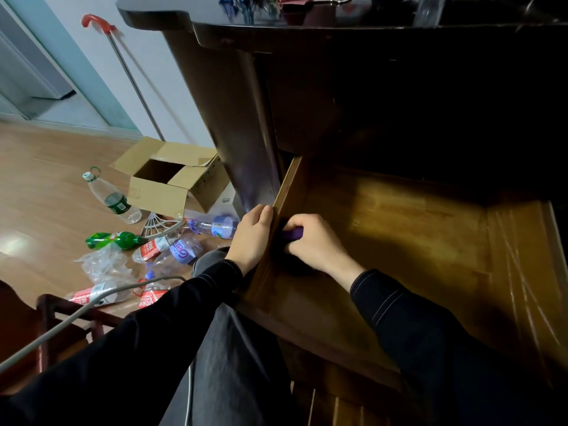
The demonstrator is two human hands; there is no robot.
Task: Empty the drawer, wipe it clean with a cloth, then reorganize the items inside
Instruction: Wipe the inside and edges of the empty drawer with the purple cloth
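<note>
The wooden drawer [399, 229] is pulled out of the dark desk, and its bare bottom shows nothing lying in it. My left hand [250, 238] grips the drawer's left side wall [287, 186] from outside, thumb over the top edge. My right hand [313, 244] is inside the drawer at the left wall, fingers curled round a purple cloth [293, 233], which is pressed against the inner side of that wall. Most of the cloth is hidden under my fingers.
The dark desktop [307, 16] holds binder clips and small items at the top edge. On the floor at left lie an open cardboard box [172, 176], several plastic bottles [113, 198] and a mop handle [129, 75]. A chair [46, 318] with a grey cable stands at lower left.
</note>
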